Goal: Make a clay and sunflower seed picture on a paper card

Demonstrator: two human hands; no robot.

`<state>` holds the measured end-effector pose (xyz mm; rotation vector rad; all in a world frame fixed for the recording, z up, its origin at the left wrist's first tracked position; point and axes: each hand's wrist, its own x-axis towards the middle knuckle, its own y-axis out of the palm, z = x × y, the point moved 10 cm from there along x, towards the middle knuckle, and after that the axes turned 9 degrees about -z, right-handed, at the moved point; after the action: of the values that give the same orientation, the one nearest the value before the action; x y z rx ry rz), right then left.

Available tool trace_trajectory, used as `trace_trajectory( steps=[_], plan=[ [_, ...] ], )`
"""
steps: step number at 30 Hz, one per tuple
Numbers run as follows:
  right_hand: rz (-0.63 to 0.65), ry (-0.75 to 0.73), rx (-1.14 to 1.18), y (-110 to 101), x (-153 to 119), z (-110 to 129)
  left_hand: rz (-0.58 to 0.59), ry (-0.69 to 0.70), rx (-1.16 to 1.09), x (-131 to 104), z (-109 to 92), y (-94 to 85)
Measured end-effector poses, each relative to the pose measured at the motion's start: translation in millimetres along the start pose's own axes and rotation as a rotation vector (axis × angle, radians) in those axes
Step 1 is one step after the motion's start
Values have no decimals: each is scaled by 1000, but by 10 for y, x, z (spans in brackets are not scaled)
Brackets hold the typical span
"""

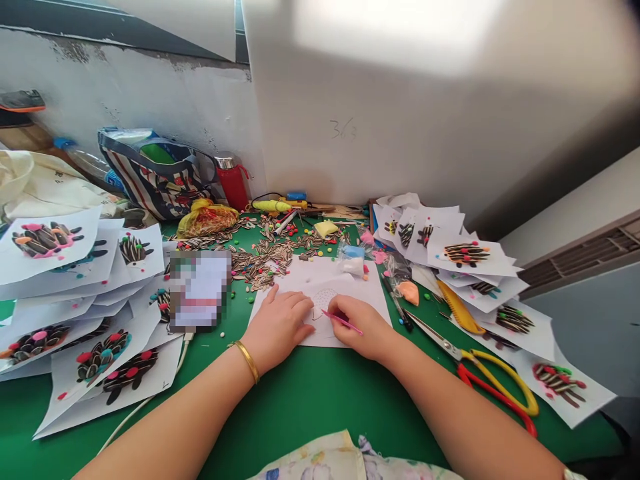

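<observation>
At a green table (310,400), as seen on a clock face centred on the white sheet (300,269), a pair of scissors (461,355) with yellow and red handles lies at four o'clock, beside the right forearm. Nearer the centre, the left hand (280,323) rests palm down over the sheet's eight o'clock side, fingers slightly spread and gripping nothing visible. The right hand (363,327), at four, closes in a narrow pinch on a slim pink tool (353,326).

The tool looks light and stiff, perhaps a little slippery, and is probably best held low, close to its working end. It runs through the pinch, its tip out toward ten o'clock over the sheet, its tail toward four. The sheet (thin, by the look of it, and apt to crease or slide) would seem to want only flat, gentle pressure near an edge; it lies beneath both hands, its dotted drawing (326,297) just beyond the tip, near twelve.

Farther off, striped seeds (265,257) scatter toward eleven, decorated cards (465,255) are piled at two, and a red flask (233,183) stands against the wall at eleven.
</observation>
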<state>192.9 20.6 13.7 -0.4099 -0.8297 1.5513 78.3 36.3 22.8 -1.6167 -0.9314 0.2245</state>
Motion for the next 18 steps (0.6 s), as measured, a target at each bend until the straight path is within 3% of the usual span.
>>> trace_trajectory(
  steps=[8,18],
  plan=[
    [74,-28,231,26,14,-30,0,-9,-43,18,42,12],
    [20,-5,206,37,70,-137,21,64,-17,-3,-12,8]
  ],
)
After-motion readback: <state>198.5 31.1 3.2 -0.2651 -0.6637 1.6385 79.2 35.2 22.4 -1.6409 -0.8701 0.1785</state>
